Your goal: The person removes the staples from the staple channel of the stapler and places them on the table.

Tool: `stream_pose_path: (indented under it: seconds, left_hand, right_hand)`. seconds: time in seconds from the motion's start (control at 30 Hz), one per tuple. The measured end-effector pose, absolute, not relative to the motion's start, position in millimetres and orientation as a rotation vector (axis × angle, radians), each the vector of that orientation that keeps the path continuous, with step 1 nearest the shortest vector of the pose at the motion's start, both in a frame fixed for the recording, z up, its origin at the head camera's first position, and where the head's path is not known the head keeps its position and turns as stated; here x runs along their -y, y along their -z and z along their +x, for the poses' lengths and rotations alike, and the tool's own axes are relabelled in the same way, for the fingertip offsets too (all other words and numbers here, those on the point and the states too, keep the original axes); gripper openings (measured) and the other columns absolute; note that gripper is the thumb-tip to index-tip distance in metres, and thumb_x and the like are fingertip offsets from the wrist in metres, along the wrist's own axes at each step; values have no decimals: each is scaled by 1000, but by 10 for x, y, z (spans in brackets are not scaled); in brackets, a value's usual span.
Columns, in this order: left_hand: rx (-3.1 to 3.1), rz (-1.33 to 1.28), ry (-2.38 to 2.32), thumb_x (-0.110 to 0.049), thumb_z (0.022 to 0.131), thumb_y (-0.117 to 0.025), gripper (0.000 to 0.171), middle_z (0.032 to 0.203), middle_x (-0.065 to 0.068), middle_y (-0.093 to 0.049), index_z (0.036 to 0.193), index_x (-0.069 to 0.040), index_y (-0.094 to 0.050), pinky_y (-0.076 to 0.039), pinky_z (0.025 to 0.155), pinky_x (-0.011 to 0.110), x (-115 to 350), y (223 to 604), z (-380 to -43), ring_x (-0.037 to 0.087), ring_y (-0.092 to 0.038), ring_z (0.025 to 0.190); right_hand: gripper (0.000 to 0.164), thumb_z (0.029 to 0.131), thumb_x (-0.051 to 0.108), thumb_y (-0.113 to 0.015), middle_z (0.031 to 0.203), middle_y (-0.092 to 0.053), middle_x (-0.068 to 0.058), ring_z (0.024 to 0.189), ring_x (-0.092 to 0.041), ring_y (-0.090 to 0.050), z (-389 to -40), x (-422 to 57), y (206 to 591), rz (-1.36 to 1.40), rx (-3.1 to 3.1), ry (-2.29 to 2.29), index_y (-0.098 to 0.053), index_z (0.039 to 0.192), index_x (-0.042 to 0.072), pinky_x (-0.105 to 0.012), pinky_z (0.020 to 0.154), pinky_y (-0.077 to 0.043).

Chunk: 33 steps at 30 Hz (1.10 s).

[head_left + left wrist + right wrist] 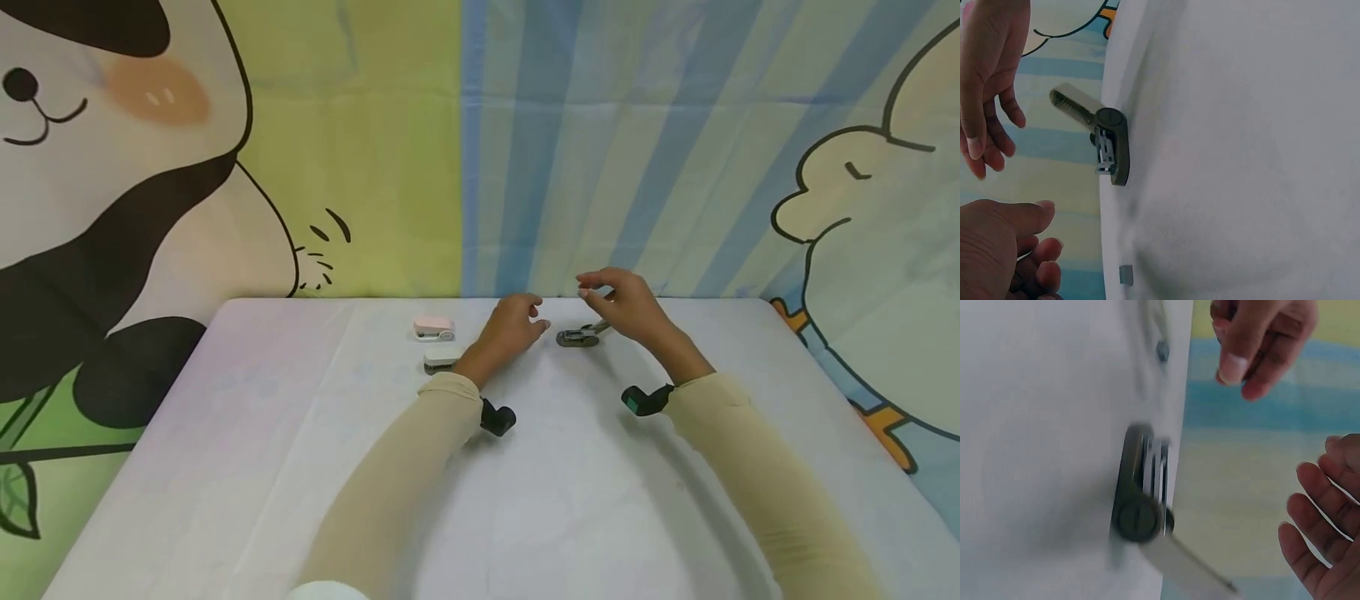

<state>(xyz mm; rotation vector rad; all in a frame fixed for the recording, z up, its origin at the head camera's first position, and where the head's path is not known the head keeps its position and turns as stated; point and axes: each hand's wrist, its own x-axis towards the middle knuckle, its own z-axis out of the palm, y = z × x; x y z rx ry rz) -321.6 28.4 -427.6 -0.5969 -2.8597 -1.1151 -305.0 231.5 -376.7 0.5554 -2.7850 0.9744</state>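
Note:
A dark grey stapler (577,337) lies on the table with its top arm swung wide open. In the left wrist view the metal staple channel (1105,153) of that stapler shows beside its hinge. My left hand (510,329) hovers to the left of it, fingers loosely bent with nothing between them. Above and to the right, my right hand (630,307) is raised, its fingers relaxed and holding nothing. Neither hand touches the stapler. A small grey block (1125,275), perhaps a short strip of staples, lies on the table near my left hand.
To the left stand a pink-and-white stapler (433,328) and a white-and-grey stapler (439,360), the latter partly behind my left wrist. The white table (555,517) ends at a patterned curtain (405,150) at the back.

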Motion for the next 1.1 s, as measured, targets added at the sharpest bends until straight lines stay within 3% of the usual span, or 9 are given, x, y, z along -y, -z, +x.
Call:
stream_pose_path:
  seconds: [0.57, 0.87, 1.1]
  left_hand:
    - [2894, -620, 1073, -22, 94, -66, 35, 104, 10, -64, 119, 2, -67, -49, 81, 37, 761, 4148, -3175, 25, -59, 95]
    - [2856, -523, 1206, -43, 94, -63, 43, 101, 4, -66, 113, -5, -72, -48, 71, 35, 1044, 4284, -2995, 19, -57, 85]
    - [2953, -728, 1353, -26, 85, -78, 43, 93, 6, -62, 119, -1, -67, -45, 67, 31, 1133, 4504, -2950, 18, -54, 78]
  right_hand:
    - [29, 96, 16, -64, 110, -66, -8, 91, -18, -62, -3158, -1484, 4049, 1032, 2847, -1016, -67, 122, 3, -36, 75, -51]
    - [42, 93, 27, -69, 122, -63, -9, 104, -25, -59, -3141, -1231, 4120, 1165, 2939, -995, -63, 127, 3, -37, 82, -51]
    - [43, 91, 23, -72, 123, -61, -10, 108, -26, -58, -3084, -1105, 4154, 1162, 3005, -923, -62, 128, 4, -38, 88, -47]
